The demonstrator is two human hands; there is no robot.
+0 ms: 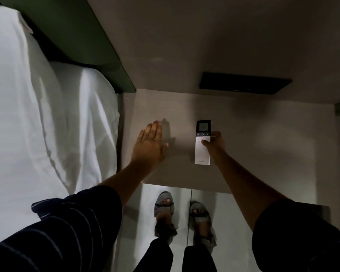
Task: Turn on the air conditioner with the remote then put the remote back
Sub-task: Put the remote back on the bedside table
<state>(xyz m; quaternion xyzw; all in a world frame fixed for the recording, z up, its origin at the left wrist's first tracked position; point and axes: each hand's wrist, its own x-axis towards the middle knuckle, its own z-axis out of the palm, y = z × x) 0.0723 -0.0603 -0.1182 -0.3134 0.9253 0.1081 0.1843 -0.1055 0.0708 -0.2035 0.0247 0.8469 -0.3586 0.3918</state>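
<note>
A slim white remote (203,152) with a small dark screen at its far end is over the beige bedside table (253,154). My right hand (214,142) grips the remote from its right side, thumb lying across the buttons below the screen. I cannot tell whether the remote touches the tabletop. My left hand (150,146) rests flat on the table's left part, palm down, fingers together and stretched out, holding nothing. No air conditioner is in view.
A bed with white sheets (37,114) and a green headboard (82,42) lies to the left. A black wall panel (243,85) sits behind the table. My feet in grey sandals (165,205) stand on the pale floor below the table's front edge.
</note>
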